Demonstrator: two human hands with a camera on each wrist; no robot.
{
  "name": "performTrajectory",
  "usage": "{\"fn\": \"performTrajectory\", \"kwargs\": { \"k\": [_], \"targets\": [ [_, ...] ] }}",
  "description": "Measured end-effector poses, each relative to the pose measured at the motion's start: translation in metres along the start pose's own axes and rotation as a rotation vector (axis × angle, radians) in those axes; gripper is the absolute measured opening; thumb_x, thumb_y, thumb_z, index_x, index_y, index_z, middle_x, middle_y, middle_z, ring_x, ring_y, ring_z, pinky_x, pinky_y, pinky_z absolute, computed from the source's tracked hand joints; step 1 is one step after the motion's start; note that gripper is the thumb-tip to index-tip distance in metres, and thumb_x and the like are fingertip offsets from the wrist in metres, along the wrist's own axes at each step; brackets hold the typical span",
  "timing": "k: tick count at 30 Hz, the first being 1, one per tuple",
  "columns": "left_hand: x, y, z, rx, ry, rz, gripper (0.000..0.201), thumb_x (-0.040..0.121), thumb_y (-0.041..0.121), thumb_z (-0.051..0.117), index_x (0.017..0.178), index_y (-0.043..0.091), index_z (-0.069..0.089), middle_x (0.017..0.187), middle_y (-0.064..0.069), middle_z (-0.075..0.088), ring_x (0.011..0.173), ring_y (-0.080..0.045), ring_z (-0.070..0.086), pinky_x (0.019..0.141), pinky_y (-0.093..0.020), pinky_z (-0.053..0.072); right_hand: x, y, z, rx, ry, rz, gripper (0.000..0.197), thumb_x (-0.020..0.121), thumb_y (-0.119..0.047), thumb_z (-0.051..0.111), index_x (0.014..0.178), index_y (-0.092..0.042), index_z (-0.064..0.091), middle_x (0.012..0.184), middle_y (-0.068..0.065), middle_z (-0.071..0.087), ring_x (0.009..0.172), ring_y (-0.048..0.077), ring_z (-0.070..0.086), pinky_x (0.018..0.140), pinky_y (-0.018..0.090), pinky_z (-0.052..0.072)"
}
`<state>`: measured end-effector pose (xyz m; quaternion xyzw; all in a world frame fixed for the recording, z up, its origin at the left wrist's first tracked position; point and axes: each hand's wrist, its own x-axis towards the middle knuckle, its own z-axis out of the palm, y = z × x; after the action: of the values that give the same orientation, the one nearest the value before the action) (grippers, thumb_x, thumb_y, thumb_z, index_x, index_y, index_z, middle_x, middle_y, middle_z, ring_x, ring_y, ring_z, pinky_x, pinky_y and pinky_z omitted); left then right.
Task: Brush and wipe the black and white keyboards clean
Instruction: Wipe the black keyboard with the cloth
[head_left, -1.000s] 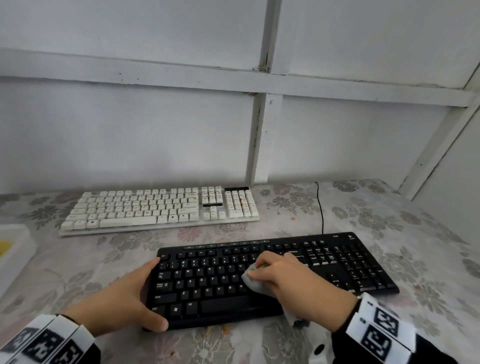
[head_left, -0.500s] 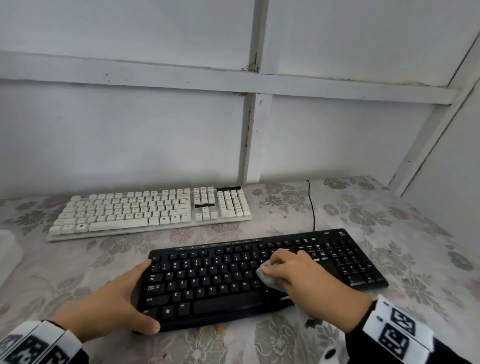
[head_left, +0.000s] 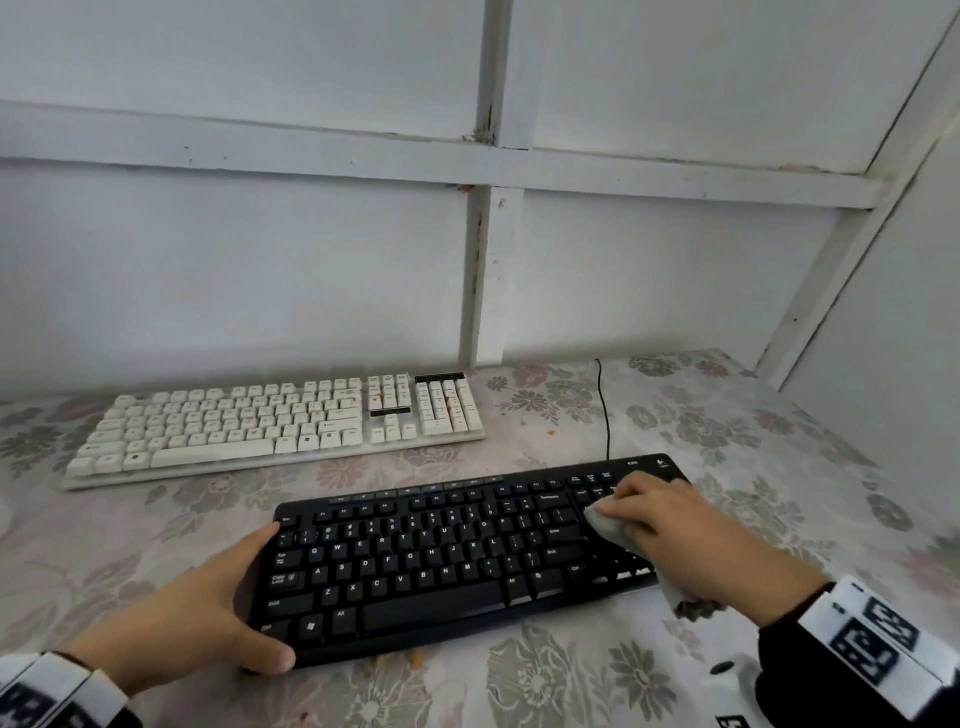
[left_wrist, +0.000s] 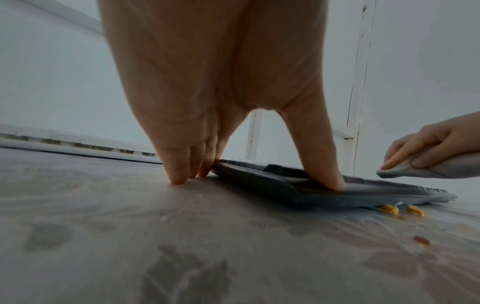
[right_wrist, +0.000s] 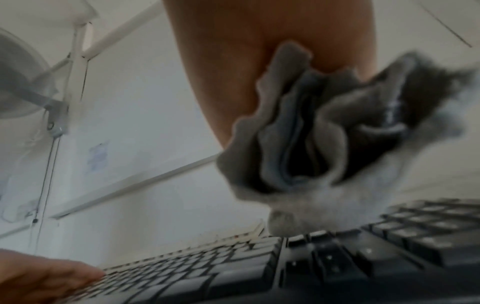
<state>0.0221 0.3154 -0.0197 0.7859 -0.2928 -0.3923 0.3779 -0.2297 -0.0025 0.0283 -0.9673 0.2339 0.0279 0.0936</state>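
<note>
Black keyboard lies at six o'clock on the floral table, white keyboard behind at eleven. Left hand braces its left end, thumb over the front corner. Right hand grasps a cloth, pressing the number pad.

A flowered tablecloth covers the table, with small orange crumbs lying on it. Behind stands a white panelled wall — a fan is mounted on it, blurred.
</note>
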Motion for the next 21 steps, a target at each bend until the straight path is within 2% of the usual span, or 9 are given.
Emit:
{"fn": "performTrajectory", "kwargs": {
  "k": [3,6,8,10,12,14,16,18,21],
  "targets": [
    [0.000,-0.001,-0.001,0.003,-0.004,-0.007,0.133,0.010,0.043,0.094,0.124,0.046,0.026,0.122,0.021,0.050,0.115,-0.008,0.051,0.106,-0.036,0.038,-0.005,0.006,0.011,-0.020,-0.030,-0.029,0.032,0.100,-0.020,0.041,0.119,-0.034,0.062,0.108,-0.014,0.046,0.096,0.020,0.042,0.086,0.027,0.037],
    [0.001,-0.002,0.000,0.027,0.005,0.012,0.134,0.005,0.049,0.091,0.123,0.046,0.026,0.120,0.024,0.050,0.113,-0.005,0.051,0.102,-0.031,0.039,-0.006,0.028,0.016,-0.045,0.016,0.014,0.033,0.099,-0.040,0.037,0.110,-0.030,0.067,0.101,-0.016,0.047,0.092,0.020,0.046,0.079,0.025,0.038],
    [0.000,-0.001,0.001,0.019,0.020,0.020,0.132,0.001,0.051,0.089,0.118,0.047,0.029,0.115,0.025,0.050,0.108,0.000,0.051,0.096,-0.027,0.039,-0.007,0.040,0.013,-0.029,0.035,0.042,0.075,0.085,-0.072,0.012,0.105,-0.028,0.069,0.099,-0.015,0.048,0.088,0.017,0.048,0.071,0.018,0.033],
    [0.000,0.000,0.001,0.013,0.026,0.024,0.128,-0.001,0.052,0.088,0.113,0.050,0.031,0.113,0.026,0.050,0.107,0.001,0.050,0.096,-0.027,0.038,-0.008,0.051,0.008,-0.041,0.039,0.047,0.114,0.060,-0.088,-0.016,0.101,-0.027,0.070,0.098,-0.012,0.050,0.082,0.014,0.048,0.065,0.015,0.030],
    [0.000,-0.003,0.001,0.050,0.028,0.019,0.131,0.000,0.053,0.088,0.117,0.049,0.029,0.116,0.027,0.049,0.112,-0.004,0.050,0.101,-0.029,0.036,-0.008,0.054,0.002,-0.048,0.049,0.071,0.093,0.075,-0.084,0.002,0.103,-0.028,0.071,0.099,-0.009,0.052,0.080,0.013,0.047,0.066,0.017,0.033],
    [0.000,-0.005,0.000,0.060,0.023,0.014,0.138,0.003,0.052,0.089,0.126,0.044,0.026,0.119,0.026,0.049,0.116,-0.006,0.050,0.106,-0.032,0.036,-0.005,0.062,0.001,-0.065,0.092,0.098,0.040,0.096,-0.049,0.040,0.103,-0.027,0.072,0.098,-0.008,0.052,0.081,0.014,0.048,0.067,0.019,0.034],
    [0.000,-0.003,0.000,0.046,0.008,0.017,0.140,0.006,0.049,0.091,0.128,0.043,0.024,0.119,0.026,0.049,0.112,0.000,0.050,0.098,-0.025,0.040,-0.006,0.076,0.003,-0.094,0.122,0.165,0.022,0.097,-0.026,0.049,0.096,-0.019,0.071,0.093,-0.009,0.048,0.075,0.013,0.048,0.061,0.015,0.034],
    [0.000,-0.002,0.000,0.022,0.002,0.006,0.141,0.010,0.042,0.093,0.131,0.041,0.023,0.117,0.028,0.047,0.106,0.006,0.049,0.086,-0.015,0.040,-0.008,0.089,0.003,-0.044,0.102,0.276,0.023,0.097,-0.027,0.049,0.089,-0.019,0.070,0.089,-0.008,0.044,0.074,0.015,0.048,0.054,0.011,0.041],
    [0.002,-0.003,0.000,0.038,0.009,0.005,0.145,0.012,0.042,0.094,0.138,0.036,0.023,0.118,0.027,0.047,0.109,0.003,0.049,0.095,-0.022,0.039,-0.013,0.082,-0.010,0.024,0.101,0.296,0.044,0.088,-0.062,0.040,0.085,-0.029,0.069,0.090,-0.009,0.045,0.078,0.020,0.052,0.054,0.023,0.050]
  ]
}}
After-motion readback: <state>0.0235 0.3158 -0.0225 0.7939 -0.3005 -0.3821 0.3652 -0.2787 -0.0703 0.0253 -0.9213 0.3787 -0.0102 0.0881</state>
